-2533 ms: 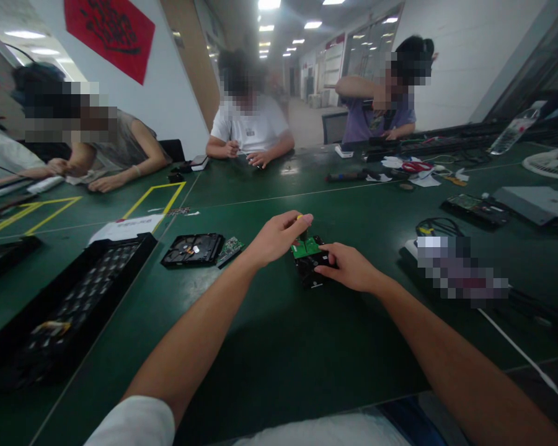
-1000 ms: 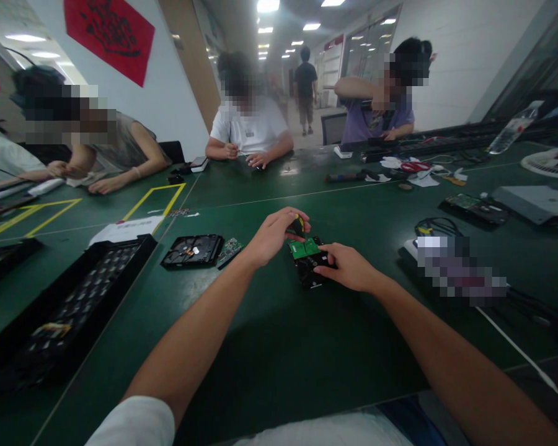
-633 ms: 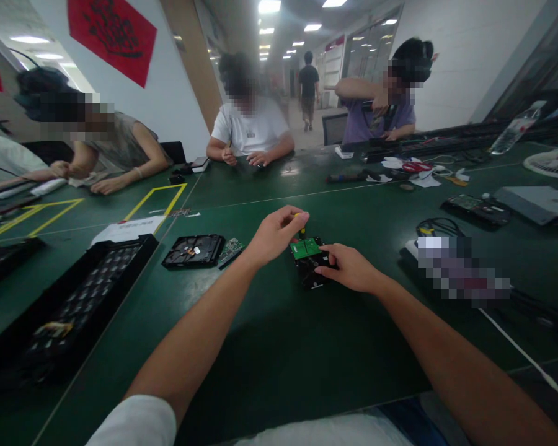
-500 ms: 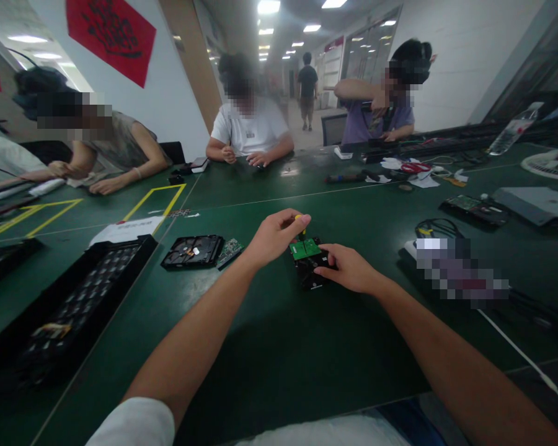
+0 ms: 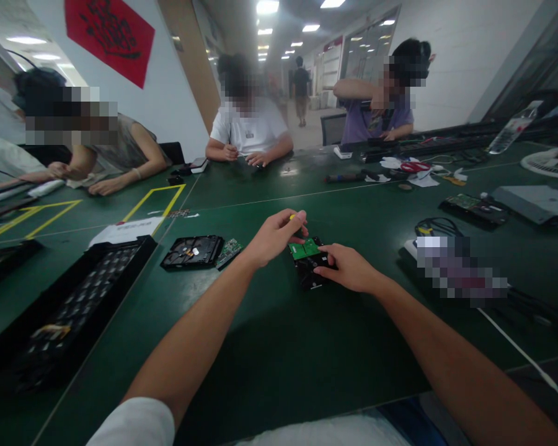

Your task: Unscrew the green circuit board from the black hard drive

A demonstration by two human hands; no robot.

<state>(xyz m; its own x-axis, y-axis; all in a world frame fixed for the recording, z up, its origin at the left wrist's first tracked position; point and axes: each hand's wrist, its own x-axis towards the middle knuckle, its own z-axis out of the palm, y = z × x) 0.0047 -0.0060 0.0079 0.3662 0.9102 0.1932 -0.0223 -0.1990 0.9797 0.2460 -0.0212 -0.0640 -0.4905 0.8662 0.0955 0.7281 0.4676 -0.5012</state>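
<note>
Before me on the green table lies a black hard drive (image 5: 312,274) with a green circuit board (image 5: 303,249) on its upper face. My left hand (image 5: 279,230) is closed around a small screwdriver (image 5: 292,217) above the far edge of the board. Only the yellow end shows; fingers hide the rest, so I cannot tell whether its tip touches. My right hand (image 5: 346,265) grips the drive's right side, fingertips at the board's edge and thumb on the black casing. Left of them sit another hard drive (image 5: 193,252) and a loose circuit board (image 5: 229,253).
A long black tray (image 5: 134,260) stands at the left beside a paper sheet (image 5: 125,230). At right are a blurred-out device (image 5: 460,272) with cables, a further hard drive (image 5: 474,210) and a grey box (image 5: 537,204). Several people sit across the table (image 5: 242,198); a water bottle (image 5: 514,131) stands far right.
My left hand has shifted slightly left with the screwdriver, whose lower part is now hidden by fingers. My right hand stays on the drive. The person walking in the background has moved.
</note>
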